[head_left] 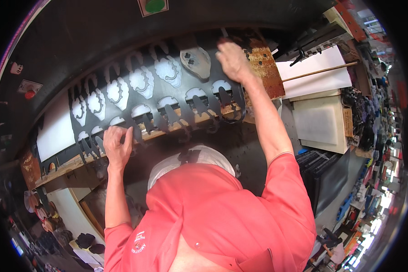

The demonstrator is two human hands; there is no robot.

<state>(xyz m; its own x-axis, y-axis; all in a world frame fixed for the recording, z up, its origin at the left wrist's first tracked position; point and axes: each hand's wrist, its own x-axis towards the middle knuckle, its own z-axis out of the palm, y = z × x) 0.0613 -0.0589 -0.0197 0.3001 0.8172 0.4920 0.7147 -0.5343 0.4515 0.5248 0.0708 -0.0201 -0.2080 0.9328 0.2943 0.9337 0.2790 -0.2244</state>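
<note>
A long black sheet (156,106) with rows of cut-out openings lies across the bench, pale board showing through the holes. My left hand (118,144) is at its near edge, left of the middle, fingers curled and thumb against the material. On the far right part of the sheet rests a grey, sole-shaped cutting die (196,62). Just right of the die, my right hand (233,61) is closed around something small and dark red, mostly hidden by the fingers. A narrow pale piece shows just beyond that fist.
A dark machine beam (99,27) with a green button and a red button spans the far side. The worn brown board (263,65) lies right of my right hand. White sheets (319,72) and a stack of black sheets (319,174) stand at the right.
</note>
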